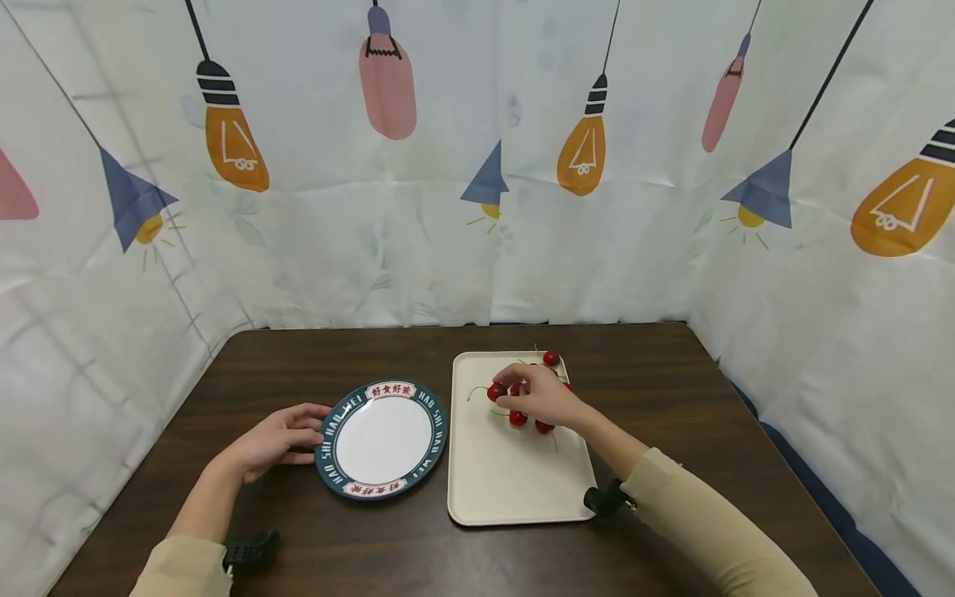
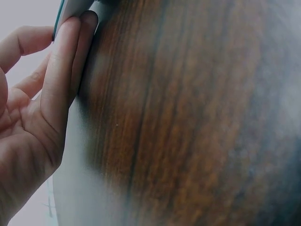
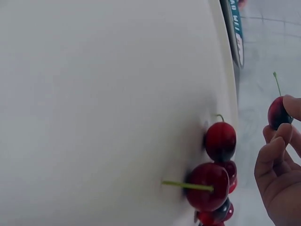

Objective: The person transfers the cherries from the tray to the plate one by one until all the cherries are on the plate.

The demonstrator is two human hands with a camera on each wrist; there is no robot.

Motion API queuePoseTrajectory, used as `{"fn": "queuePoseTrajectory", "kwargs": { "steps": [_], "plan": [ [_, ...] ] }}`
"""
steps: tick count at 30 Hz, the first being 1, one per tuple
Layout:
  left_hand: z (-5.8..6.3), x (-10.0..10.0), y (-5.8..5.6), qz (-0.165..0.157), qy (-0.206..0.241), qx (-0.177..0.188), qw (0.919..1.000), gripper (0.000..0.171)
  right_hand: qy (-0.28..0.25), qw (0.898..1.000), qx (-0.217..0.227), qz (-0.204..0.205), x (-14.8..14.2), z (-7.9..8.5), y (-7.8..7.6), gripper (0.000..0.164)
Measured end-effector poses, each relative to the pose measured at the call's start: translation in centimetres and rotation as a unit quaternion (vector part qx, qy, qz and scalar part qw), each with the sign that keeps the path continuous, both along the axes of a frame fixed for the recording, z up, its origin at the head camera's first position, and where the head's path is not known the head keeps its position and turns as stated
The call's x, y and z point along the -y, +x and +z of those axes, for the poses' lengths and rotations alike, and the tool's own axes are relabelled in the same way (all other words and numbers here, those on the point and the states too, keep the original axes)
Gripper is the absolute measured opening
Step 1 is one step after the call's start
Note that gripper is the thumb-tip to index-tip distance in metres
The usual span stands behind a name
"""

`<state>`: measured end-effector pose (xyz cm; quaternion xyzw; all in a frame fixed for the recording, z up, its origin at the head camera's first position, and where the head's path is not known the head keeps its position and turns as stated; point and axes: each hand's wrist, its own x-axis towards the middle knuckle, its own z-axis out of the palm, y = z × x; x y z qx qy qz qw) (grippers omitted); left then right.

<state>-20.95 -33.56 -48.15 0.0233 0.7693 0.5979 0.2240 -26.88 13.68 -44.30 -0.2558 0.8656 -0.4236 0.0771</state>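
My left hand [image 1: 279, 439] holds the left rim of a round plate [image 1: 384, 439] with a white middle and a blue-green lettered border. In the left wrist view, fingers [image 2: 59, 70] meet the plate's edge [image 2: 75, 7] close to the tabletop. Over a cream tray [image 1: 515, 489], my right hand [image 1: 545, 396] pinches a dark red cherry [image 1: 496, 391] with a green stem between thumb and fingertips. That cherry [image 3: 278, 113] is raised above the tray in the right wrist view. Several more cherries [image 3: 207, 187] lie on the tray under and around the hand, partly hidden by it.
Plate and tray stand side by side on a dark brown wooden table [image 1: 336, 539], with a narrow gap between them. One cherry [image 1: 550, 358] lies at the tray's far right corner. A white curtain [image 1: 313, 249] printed with lamps encloses the table's back and sides.
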Motion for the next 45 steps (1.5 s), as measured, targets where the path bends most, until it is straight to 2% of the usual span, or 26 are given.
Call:
{"fn": "queuePoseTrajectory", "kwargs": {
  "steps": [8, 15, 23, 33, 45],
  "plan": [
    [0.1, -0.2, 0.0, 0.003, -0.004, 0.003, 1.0000, 0.062, 0.001, 1.000, 0.022, 0.014, 1.9, 0.1, 0.1, 0.030],
    [0.5, -0.3, 0.1, 0.003, -0.003, 0.002, 1.0000, 0.062, -0.020, 0.998, 0.040, 0.036, 3.8, 0.1, 0.3, 0.031],
    [0.7, -0.2, 0.0, -0.002, -0.001, 0.001, 1.0000, 0.062, -0.008, 0.998, 0.026, 0.059, 6.1, -0.6, 0.5, 0.028],
    [0.4, -0.2, -0.1, 0.000, 0.002, 0.004, 1.0000, 0.061, 0.006, 0.994, 0.023, 0.102, 8.7, -0.8, 1.2, 0.028],
    [0.6, -0.2, 0.0, -0.009, 0.006, 0.000, 0.9999, 0.061, 0.021, 0.990, 0.012, 0.141, 11.4, -0.7, 2.1, 0.030]
  ]
}}
